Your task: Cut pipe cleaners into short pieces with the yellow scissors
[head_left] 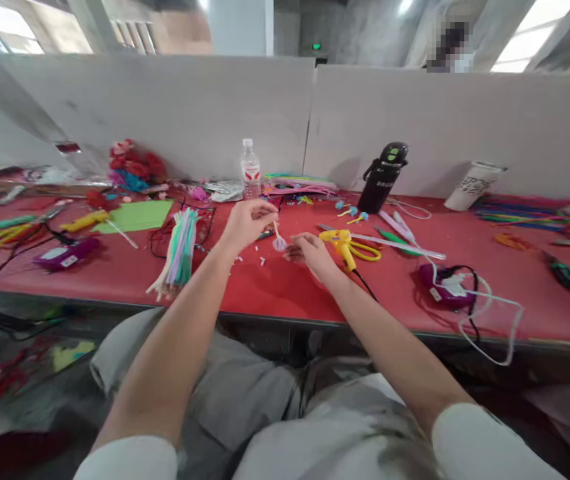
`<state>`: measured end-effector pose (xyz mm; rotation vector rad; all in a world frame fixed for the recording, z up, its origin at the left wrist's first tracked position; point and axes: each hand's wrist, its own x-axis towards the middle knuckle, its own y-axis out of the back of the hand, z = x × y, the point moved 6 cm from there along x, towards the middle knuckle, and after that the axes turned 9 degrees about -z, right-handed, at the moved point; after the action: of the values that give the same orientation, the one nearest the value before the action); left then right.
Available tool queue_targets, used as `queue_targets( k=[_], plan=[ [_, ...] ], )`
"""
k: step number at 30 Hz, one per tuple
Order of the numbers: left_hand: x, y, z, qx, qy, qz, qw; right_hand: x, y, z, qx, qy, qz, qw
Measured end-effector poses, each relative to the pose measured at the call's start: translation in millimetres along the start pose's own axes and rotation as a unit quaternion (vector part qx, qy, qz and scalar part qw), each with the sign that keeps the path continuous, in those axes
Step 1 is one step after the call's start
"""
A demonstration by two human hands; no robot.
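My left hand (249, 223) pinches the upper end of a thin pale stem, which slants down to a small lilac tuft, together looking like a pipe-cleaner flower (279, 244). Close at the tuft's right side is my right hand (311, 255), its fingers loosely bent and a little apart; whether they touch it I cannot tell. Small white scraps (263, 261) lie on the red table below my hands. A yellow glue gun (343, 247) rests just right of my right hand, beside yellow-handled scissors (366, 251).
Left stand a bundle of pastel pipe cleaners (183, 247) and green sheets (137, 217). A water bottle (251, 170) and black flask (383, 179) stand at the back, near small blue flowers (353, 212). Purple boxes with cords (442, 288) lie right and left. A white cup (473, 187) leans against the partition.
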<state>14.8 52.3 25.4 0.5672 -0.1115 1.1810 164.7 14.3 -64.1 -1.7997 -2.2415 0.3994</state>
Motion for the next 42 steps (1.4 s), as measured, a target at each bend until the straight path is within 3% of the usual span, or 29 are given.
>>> queue_targets(
  k=[19, 36, 42],
  plan=[
    [-5, -10.3, 12, 0.045, -0.033, -0.027, 0.998, -6, -3, -2, -0.002, 0.025, -0.022, 0.999],
    [-4, -10.2, 9, 0.052, -0.028, -0.033, 0.998, -4, 1, 0, -0.009, -0.008, -0.008, 1.0],
    [-4, -10.5, 10, 0.049, -0.027, -0.039, 0.998, -7, -3, -4, -0.016, 0.014, -0.029, 0.999]
  ],
)
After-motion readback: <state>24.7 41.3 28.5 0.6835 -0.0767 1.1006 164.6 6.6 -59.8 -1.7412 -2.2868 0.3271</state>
